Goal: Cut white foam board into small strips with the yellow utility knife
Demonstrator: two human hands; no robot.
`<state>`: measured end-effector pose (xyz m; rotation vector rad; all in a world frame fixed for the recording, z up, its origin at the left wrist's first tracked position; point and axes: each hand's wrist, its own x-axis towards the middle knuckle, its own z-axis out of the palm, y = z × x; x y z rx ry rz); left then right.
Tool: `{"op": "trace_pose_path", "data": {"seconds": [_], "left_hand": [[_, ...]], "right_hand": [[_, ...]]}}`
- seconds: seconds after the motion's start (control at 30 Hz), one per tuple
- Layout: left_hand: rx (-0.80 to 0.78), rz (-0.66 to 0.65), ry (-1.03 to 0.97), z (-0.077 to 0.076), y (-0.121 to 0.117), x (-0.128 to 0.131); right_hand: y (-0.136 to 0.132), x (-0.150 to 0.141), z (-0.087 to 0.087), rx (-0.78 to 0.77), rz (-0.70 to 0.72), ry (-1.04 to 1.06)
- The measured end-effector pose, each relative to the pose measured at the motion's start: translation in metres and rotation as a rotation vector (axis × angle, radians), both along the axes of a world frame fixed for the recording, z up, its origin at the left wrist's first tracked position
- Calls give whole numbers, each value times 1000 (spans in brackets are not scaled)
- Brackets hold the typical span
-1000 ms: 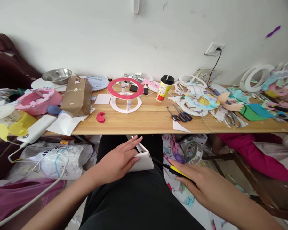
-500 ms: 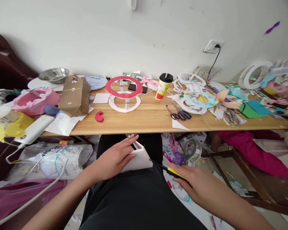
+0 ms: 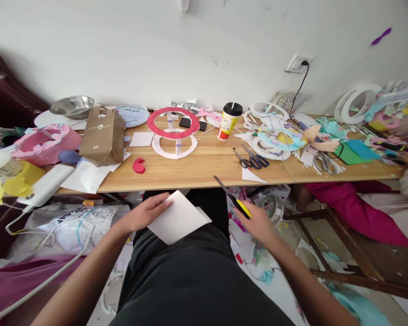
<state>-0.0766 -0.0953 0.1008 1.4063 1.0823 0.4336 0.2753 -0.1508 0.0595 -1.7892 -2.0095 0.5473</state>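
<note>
Left hand (image 3: 146, 214): fingers pinch card (image 3: 180, 219) by edge, maybe to steady it | Right hand (image 3: 258, 222): fingers wrap knife (image 3: 244, 209), blade (image 3: 221, 184) past fingertips, likely for safety

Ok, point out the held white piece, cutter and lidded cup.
Held white piece (image 3: 179, 217), head view: middle of its face.
Cutter (image 3: 233, 199), head view: its handle.
Lidded cup (image 3: 229, 123), head view: its side.

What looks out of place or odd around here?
A purple, bow-shaped piece sits alone high on the plain white wall, away from the brown wooden table. A crumpled teal scrap lies on the white floor below the right hand, looking dropped.
</note>
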Motion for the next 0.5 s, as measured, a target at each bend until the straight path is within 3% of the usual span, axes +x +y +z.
{"op": "trace_pose_path", "data": {"seconds": [0.07,0.13,0.2,0.27,0.37,0.5], "left_hand": [[-161,168,-93,-23,10,-13],[-247,325,-209,-49,14,-32],[-246,475,-290,-73,12,-52],[-196,640,-320,-89,6,-69],[-146,830,-286,-95,-2,-84],[-120,1004,-213,-78,11,-91]], "right_hand": [[27,-43,-25,-35,123,258],[40,-80,-51,-239,241,467],[41,-99,-68,-445,226,571],[35,-102,-75,-488,270,609],[26,-92,-66,-496,350,577],[15,-77,-50,-526,392,501]]}}
